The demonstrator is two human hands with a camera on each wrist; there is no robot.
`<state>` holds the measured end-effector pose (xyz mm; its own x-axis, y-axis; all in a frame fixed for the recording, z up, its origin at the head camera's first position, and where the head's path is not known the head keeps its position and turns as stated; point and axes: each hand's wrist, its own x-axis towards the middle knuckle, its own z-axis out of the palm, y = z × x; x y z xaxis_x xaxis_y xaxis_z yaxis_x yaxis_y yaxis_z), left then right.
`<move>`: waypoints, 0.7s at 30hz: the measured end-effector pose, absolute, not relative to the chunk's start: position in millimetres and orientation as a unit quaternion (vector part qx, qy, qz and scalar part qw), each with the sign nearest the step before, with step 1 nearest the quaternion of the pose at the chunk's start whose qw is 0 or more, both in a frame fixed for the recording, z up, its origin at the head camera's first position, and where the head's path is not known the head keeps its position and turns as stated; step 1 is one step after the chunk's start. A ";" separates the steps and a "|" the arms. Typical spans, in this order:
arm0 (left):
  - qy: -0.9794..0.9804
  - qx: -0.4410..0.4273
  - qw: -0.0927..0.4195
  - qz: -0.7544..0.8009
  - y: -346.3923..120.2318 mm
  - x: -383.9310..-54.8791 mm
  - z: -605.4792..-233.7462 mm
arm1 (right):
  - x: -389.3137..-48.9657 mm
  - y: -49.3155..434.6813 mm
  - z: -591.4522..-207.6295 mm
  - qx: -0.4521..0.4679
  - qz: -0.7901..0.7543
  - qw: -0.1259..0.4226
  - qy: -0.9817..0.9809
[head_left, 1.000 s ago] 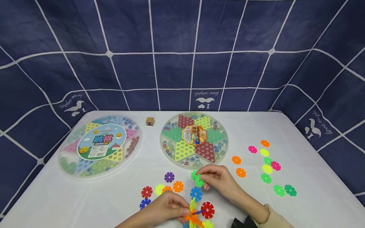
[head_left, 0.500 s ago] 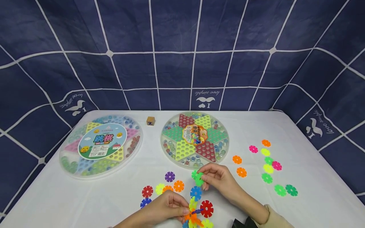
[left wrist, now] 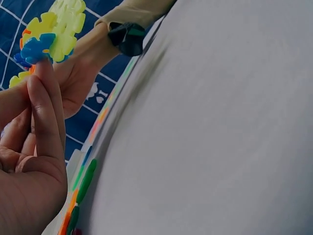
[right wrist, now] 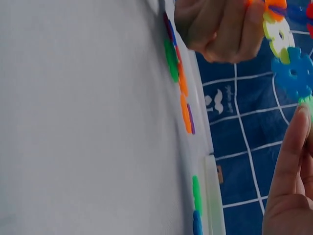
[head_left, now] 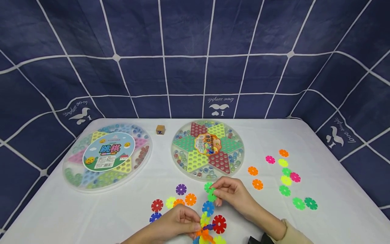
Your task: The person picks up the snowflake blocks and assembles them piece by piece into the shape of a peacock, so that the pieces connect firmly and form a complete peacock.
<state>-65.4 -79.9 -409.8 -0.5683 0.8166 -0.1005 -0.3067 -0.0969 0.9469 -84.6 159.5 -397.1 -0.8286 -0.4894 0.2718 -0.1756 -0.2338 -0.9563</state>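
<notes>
A cluster of joined plastic snowflake discs hangs between the hands. In the head view my left hand (head_left: 184, 222) pinches it at an orange disc (head_left: 204, 232). Yellow discs, a blue disc (head_left: 208, 208) and a red disc (head_left: 219, 224) branch off it. My right hand (head_left: 233, 193) pinches a light green snowflake disc (head_left: 211, 195) between thumb and fingertips, right at the far edge of the blue disc. In the right wrist view that blue disc (right wrist: 293, 73) is slotted to a yellow one (right wrist: 279, 38). The left wrist view shows the left fingertips under another blue disc (left wrist: 38, 48).
Loose discs lie left of the hands, among them a purple one (head_left: 181, 189) and a red one (head_left: 157, 205); several more, like a pink one (head_left: 295, 177), lie right. Behind are two round marble game boards (head_left: 195, 126) (head_left: 143, 169) and a wooden letter cube (head_left: 160, 129).
The cluster has shifted slightly left in the left hand. The right hand has come slightly nearer with the green disc, which is turned a little. Both grips stay the same.
</notes>
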 end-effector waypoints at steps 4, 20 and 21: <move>0.541 0.233 0.401 0.702 -81.4 -67.3 -408.5 | -84.5 157.9 -399.1 -0.259 -0.744 0.099 0.608; 0.542 0.243 0.386 0.705 -80.2 -64.6 -414.2 | -79.4 155.1 -397.2 -0.281 -0.735 0.128 0.603; 0.543 0.249 0.384 0.704 -80.4 -64.5 -415.2 | -78.8 154.6 -397.2 -0.283 -0.734 0.129 0.603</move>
<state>-64.5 -80.4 -415.2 -0.5809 0.8113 -0.0665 -0.2714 -0.1161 0.9554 -78.8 154.6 -397.2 -0.8059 -0.5319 0.2600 -0.1518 -0.2388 -0.9591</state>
